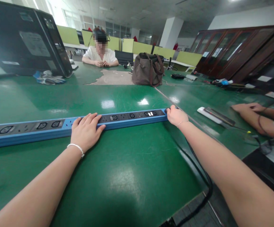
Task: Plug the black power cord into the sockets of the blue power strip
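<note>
A long blue power strip (132, 122) with black socket panels lies across the green table, running out of view at the left. My left hand (86, 130) lies over its middle, fingers across the top and thumb along the near side, gripping it. At the strip's right end, my right hand (176, 116) is closed where the black cord (195, 157) comes out. My fingers hide the exact spot they hold. From there the cord runs under my forearm and hangs over the table's near edge.
A grey-brown bag (146, 67) stands toward the back, with a person (100, 56) seated beyond it. Gloves (49, 77) lie beside a large black case (28, 37). On the right are a white bar-shaped object (209, 115) and another person's hands (249, 107).
</note>
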The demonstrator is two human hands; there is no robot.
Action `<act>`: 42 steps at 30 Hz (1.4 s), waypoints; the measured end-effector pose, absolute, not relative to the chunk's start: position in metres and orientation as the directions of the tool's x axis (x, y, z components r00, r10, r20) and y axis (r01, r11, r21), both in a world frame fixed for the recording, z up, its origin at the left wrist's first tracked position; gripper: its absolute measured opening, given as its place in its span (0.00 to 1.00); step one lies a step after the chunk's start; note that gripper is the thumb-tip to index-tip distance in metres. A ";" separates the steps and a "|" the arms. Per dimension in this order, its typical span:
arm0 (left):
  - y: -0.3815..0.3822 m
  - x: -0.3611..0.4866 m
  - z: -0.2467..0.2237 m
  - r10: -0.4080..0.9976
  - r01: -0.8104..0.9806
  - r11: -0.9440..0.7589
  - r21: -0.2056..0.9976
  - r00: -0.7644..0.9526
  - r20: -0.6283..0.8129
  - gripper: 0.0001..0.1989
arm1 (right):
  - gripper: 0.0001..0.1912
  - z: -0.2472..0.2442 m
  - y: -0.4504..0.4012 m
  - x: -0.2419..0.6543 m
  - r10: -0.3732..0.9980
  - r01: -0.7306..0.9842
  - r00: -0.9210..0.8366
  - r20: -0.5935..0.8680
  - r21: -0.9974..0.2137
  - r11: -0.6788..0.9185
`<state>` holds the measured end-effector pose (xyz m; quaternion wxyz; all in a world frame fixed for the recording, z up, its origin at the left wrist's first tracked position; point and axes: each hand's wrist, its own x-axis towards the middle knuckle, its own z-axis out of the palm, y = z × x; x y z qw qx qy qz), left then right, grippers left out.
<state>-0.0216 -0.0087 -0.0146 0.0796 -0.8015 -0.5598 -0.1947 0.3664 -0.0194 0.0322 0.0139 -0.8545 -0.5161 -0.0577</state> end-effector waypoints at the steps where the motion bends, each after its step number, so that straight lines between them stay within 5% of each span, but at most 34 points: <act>1: -0.009 -0.022 -0.015 0.867 0.929 -0.359 0.088 0.297 0.401 0.26 | 0.23 0.032 -0.019 0.368 0.882 0.885 0.460 0.101 0.028 -0.465; 14: -0.009 -0.021 -0.014 0.869 0.926 -0.359 0.120 0.284 0.404 0.26 | 0.26 0.046 0.009 0.383 0.890 0.896 0.442 -0.110 0.109 -0.431; 29: -0.008 -0.021 -0.015 0.866 0.930 -0.349 0.115 0.273 0.419 0.25 | 0.24 0.043 -0.014 0.369 0.862 0.866 0.501 0.076 -0.041 -0.499; 35: -0.008 -0.020 -0.015 0.863 0.928 -0.351 0.122 0.270 0.427 0.26 | 0.24 0.088 -0.026 0.389 0.779 0.852 0.515 0.356 -0.116 -0.510; 42: -0.008 -0.020 -0.015 0.857 0.928 -0.356 0.113 0.276 0.436 0.25 | 0.21 0.088 -0.029 0.375 0.891 0.909 0.416 0.185 -0.103 -0.403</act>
